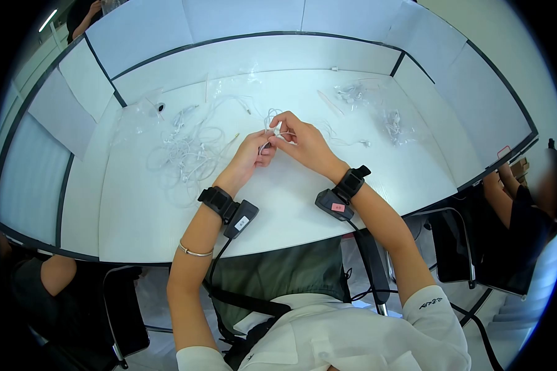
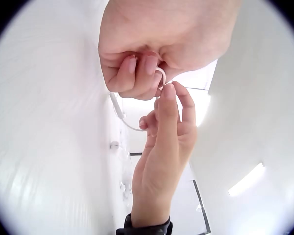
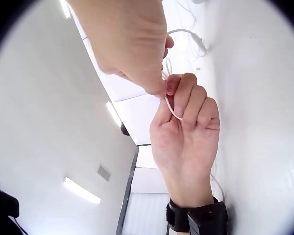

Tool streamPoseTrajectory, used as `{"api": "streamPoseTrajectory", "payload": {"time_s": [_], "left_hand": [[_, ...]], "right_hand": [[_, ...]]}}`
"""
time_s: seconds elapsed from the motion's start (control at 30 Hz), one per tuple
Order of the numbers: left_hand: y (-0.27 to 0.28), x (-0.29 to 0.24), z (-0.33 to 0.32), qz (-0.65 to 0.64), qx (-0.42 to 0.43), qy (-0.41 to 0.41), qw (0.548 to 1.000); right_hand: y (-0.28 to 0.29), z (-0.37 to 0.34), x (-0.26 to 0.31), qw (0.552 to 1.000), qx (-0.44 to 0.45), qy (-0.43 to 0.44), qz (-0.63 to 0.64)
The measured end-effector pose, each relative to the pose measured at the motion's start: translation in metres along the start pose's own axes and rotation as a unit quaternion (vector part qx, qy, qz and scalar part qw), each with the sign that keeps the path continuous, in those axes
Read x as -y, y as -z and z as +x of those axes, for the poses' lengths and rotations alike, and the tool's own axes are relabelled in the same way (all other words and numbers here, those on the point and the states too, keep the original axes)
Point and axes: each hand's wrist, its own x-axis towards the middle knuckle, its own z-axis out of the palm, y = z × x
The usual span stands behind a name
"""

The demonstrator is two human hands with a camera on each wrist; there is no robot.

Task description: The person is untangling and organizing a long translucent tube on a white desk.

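Both hands meet above the middle of the white table, around a thin white cable (image 2: 160,74). My left hand (image 1: 252,156) has its fingers curled round the cable, a loop of which crosses its palm in the right wrist view (image 3: 173,108). With thumb and fingertips, my right hand (image 1: 300,143) pinches the cable close beside the left fingers. A small white piece (image 1: 278,128) shows between the hands; what it is I cannot tell. A white cable with a thicker sleeve (image 3: 198,42) hangs past the right hand.
Tangled white cables (image 1: 189,151) lie on the table (image 1: 278,210) at the left. Bagged cables (image 1: 392,123) lie at the right, and a clear bag (image 1: 143,117) at the back left. Low white partitions (image 1: 260,57) surround the table. Other people sit on both sides.
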Motion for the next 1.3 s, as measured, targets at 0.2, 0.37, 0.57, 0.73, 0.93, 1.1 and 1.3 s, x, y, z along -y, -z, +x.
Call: {"api": "streamPoseTrajectory", "payload": {"time_s": [0.2,0.37,0.57,0.73,0.93,1.1,1.3], "left_hand": [[0.002,0.0,0.0,0.033,0.001,0.001,0.999],[0.003,0.002,0.002,0.078,0.008,0.025,0.997],[-0.001,0.002,0.001,0.103,0.038,0.022,0.994],[-0.005,0.0,-0.002,0.068,0.014,0.023,0.997],[-0.004,-0.001,0.0,0.14,0.029,0.015,0.99],[0.001,0.007,0.003,0.222,0.025,-0.022,0.974],[0.01,0.014,0.008,0.385,-0.051,-0.091,0.917]], "right_hand": [[0.001,0.003,-0.01,0.995,-0.028,0.015,0.097],[0.003,0.003,-0.01,0.998,-0.042,0.016,0.044],[0.009,0.003,0.004,0.996,-0.045,-0.015,-0.069],[0.01,0.003,-0.003,0.993,-0.058,0.003,-0.103],[0.011,0.003,-0.007,0.988,-0.067,-0.009,-0.142],[0.013,0.003,-0.01,0.99,-0.059,-0.03,-0.128],[0.012,0.009,-0.024,0.994,-0.101,0.033,0.027]]}}
